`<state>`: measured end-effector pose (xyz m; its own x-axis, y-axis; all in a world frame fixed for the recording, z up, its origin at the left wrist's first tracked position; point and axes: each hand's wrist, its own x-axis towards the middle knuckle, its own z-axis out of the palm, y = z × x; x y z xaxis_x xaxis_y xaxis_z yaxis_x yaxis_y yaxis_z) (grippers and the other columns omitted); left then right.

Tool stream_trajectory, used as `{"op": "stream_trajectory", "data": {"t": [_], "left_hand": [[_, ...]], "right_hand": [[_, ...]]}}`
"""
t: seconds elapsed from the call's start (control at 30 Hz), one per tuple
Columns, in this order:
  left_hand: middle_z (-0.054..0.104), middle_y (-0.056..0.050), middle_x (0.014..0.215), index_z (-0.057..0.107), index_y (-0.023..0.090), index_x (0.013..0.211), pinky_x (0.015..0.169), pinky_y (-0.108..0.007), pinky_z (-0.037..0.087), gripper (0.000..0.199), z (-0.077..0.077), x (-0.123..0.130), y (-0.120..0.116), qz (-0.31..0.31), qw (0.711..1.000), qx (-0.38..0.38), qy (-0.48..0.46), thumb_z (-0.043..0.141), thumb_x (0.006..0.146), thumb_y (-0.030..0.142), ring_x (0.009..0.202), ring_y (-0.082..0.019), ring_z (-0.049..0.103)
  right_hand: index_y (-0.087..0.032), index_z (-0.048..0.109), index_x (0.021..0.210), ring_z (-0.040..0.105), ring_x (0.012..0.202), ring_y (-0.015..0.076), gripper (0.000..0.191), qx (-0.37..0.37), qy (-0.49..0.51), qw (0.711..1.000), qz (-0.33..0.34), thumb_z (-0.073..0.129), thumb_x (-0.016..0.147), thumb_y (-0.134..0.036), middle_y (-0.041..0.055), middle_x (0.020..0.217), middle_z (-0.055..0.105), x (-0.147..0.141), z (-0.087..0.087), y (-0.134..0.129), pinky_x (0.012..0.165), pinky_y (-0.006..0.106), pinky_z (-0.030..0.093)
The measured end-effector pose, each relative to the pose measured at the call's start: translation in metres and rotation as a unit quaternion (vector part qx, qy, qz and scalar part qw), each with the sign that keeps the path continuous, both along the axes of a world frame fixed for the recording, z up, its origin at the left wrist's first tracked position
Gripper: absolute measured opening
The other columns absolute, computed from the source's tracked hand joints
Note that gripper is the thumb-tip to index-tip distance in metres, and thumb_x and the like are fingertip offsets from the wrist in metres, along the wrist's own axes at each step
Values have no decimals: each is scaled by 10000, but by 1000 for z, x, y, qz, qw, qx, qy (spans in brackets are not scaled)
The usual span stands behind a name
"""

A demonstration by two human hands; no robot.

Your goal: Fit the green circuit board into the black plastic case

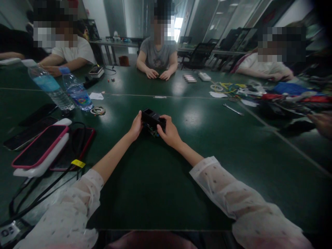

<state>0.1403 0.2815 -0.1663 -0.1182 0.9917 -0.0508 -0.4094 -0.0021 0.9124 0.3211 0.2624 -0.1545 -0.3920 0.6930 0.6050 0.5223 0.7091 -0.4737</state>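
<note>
Between my two hands, over the middle of the green table point(145, 193), is a small black box-shaped device point(153, 118) with a dark window on its top face. Green circuit-board parts with small coloured bits show along its lower side. My left hand point(136, 126) is closed on the device's left end. Around its right end my right hand point(169, 131) is closed too, thumb toward me and fingers over the top. Whether the device touches the table I cannot tell. Its underside and far side are hidden.
Left of me lie phones point(41, 145), a black cable point(41, 197), two water bottles point(50, 84) and a tape roll point(98, 110). A wrench point(233, 109) and a heap of cables and bags point(287, 93) lie to the right. Several people point(158, 55) sit around the table.
</note>
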Motion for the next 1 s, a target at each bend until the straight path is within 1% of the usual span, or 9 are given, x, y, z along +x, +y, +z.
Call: {"op": "stream_trajectory", "data": {"t": [0.27, 0.57, 0.7, 0.83, 1.0], "left_hand": [[673, -93, 1064, 606, 191, 1055, 862, -324, 451, 454, -5, -2, 2, -3, 1000, 0, 6, 442, 878, 575, 1034, -228, 607], [674, -102, 1062, 607, 185, 1048, 864, -329, 453, 464, -3, -2, 0, -5, 1000, 6, 3, 454, 869, 585, 1049, -240, 603], [675, -98, 1060, 614, 186, 1058, 873, -324, 448, 477, -3, -2, 0, -1, 1000, 3, 3, 464, 861, 594, 1058, -237, 598], [678, -97, 1043, 615, 172, 1053, 861, -315, 447, 475, -1, 0, 0, 2, 1000, -1, -11, 473, 863, 584, 1026, -226, 609], [679, -86, 1036, 623, 181, 1056, 848, -310, 450, 466, -2, 0, 2, 9, 1000, -8, -11, 470, 867, 579, 995, -216, 617]], "right_hand": [[-229, 342, 1231, 604, 868, 232, 384, -10, -2, 1000, 0, 436, 922, -436, 110, 1114, 539, 0, 2, -2, 753, 407, 511], [-224, 344, 1230, 603, 822, 218, 388, -17, -2, 1000, 2, 442, 919, -433, 109, 1097, 551, 1, 3, -2, 705, 387, 508], [-225, 342, 1233, 602, 828, 217, 390, -14, 0, 1000, 4, 444, 919, -432, 110, 1103, 549, 1, 3, -1, 716, 389, 507], [-229, 343, 1234, 603, 846, 223, 393, -10, 7, 1000, 5, 448, 917, -436, 110, 1114, 548, 0, 2, -1, 740, 400, 505], [-226, 341, 1232, 604, 827, 218, 387, -22, 2, 1000, 4, 443, 922, -433, 108, 1102, 549, 1, 2, -1, 719, 387, 503]]}}
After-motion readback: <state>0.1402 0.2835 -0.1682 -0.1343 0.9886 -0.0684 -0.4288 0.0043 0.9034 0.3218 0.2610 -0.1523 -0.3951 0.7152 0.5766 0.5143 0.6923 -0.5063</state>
